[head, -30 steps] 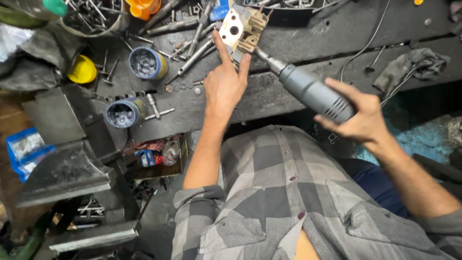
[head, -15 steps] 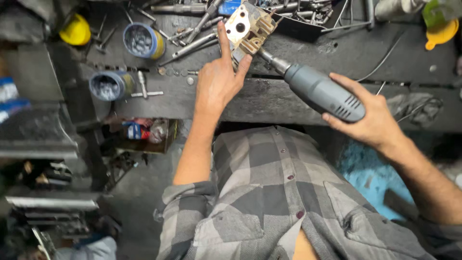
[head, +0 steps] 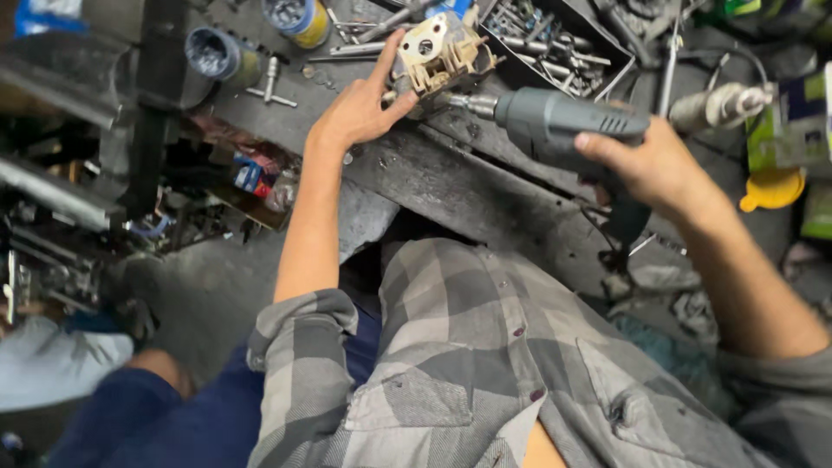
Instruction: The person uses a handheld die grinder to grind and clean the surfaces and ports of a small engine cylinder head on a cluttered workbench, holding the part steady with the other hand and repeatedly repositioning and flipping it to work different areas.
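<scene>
My left hand [head: 362,108] presses a beige, boxy metal part [head: 440,58] with a round hole against the dark, greasy workbench [head: 468,186], fingers spread along its left side. A grey electric drill [head: 563,126] is gripped by my right hand [head: 646,160], and its chuck and bit touch the right side of the beige part. A black cord hangs from the drill's handle below my right hand.
Two open tins [head: 212,54] holding small hardware stand at the bench's back left, next to a T-shaped wrench [head: 270,84]. A tray of bolts and tools [head: 555,39] lies behind the drill. A yellow funnel [head: 771,189] and a crumpled rag [head: 667,290] are at the right.
The view has swung and tilted, so the bench now runs diagonally. Both hands keep their hold; the drill stays pressed against the beige part.
</scene>
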